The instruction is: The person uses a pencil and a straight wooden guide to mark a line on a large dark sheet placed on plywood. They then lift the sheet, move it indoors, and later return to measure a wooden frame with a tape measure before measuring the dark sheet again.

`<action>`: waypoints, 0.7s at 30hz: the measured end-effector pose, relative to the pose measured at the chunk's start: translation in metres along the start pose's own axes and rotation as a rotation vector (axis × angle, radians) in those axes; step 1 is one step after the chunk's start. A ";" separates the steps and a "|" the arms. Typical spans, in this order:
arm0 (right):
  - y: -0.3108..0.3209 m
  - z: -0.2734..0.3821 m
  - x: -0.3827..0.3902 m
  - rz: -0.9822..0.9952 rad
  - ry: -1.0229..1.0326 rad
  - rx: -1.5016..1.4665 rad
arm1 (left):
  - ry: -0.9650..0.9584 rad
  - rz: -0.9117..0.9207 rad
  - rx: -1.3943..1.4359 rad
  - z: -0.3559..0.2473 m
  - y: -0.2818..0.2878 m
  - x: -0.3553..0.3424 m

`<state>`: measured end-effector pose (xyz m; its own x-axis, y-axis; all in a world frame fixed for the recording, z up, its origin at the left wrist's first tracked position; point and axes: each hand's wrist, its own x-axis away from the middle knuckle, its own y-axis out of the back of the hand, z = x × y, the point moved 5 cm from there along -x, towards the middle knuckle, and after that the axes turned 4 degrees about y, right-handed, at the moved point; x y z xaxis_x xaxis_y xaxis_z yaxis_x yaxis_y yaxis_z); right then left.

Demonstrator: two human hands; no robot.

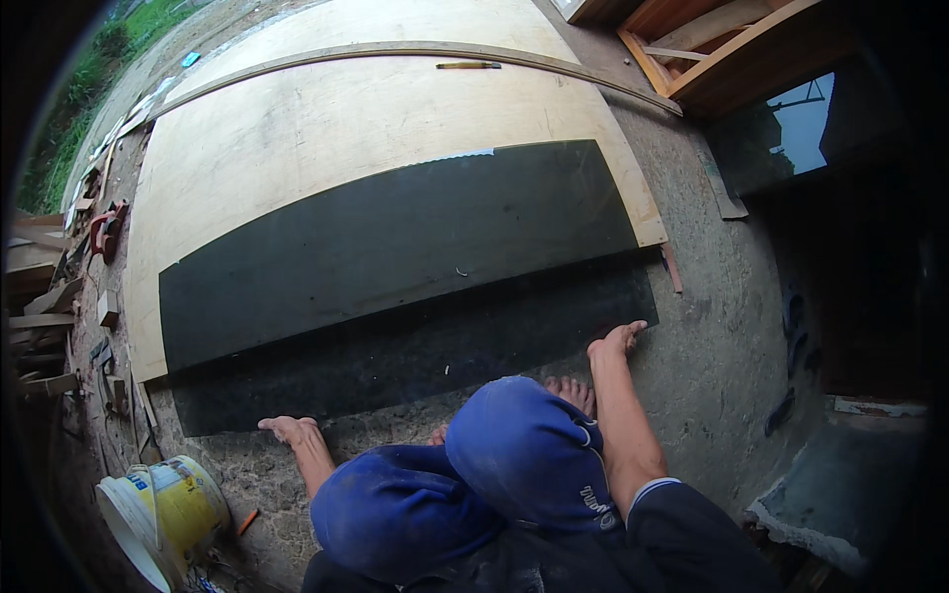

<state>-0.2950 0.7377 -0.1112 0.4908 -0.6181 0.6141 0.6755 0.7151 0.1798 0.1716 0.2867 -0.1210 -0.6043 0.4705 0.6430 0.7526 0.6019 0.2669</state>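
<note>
A large dark, glass-like sheet point(395, 247) with a curved far edge lies on pale plywood point(346, 109), its near part overhanging the board above the concrete. My left hand point(292, 431) grips the near edge toward the left end, fingers partly hidden. My right hand point(618, 339) holds the near right corner, fingers curled at the edge. My blue-clad knees point(514, 450) are bent between my arms, with bare toes point(568, 393) showing near the right hand.
A long batten point(395, 50) crosses the plywood, near a slim tool point(468, 65). At left are wood scraps point(49, 306), a red-handled tool point(107, 232), a bucket point(163, 514) and an orange stick point(247, 521). Wooden furniture point(722, 59) and a reflective dark panel point(761, 138) stand at right.
</note>
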 end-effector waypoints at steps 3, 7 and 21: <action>0.001 0.000 -0.003 0.026 0.044 -0.039 | -0.003 0.003 0.008 -0.001 -0.002 0.000; 0.006 0.000 -0.003 0.014 0.021 -0.023 | -0.011 -0.008 -0.001 0.001 -0.002 -0.001; 0.006 -0.007 0.000 0.022 0.001 -0.020 | -0.032 -0.050 0.012 0.007 0.001 -0.002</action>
<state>-0.2867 0.7400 -0.1157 0.5067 -0.6025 0.6166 0.6753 0.7220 0.1506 0.1718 0.2903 -0.1270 -0.6493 0.4601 0.6056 0.7183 0.6326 0.2896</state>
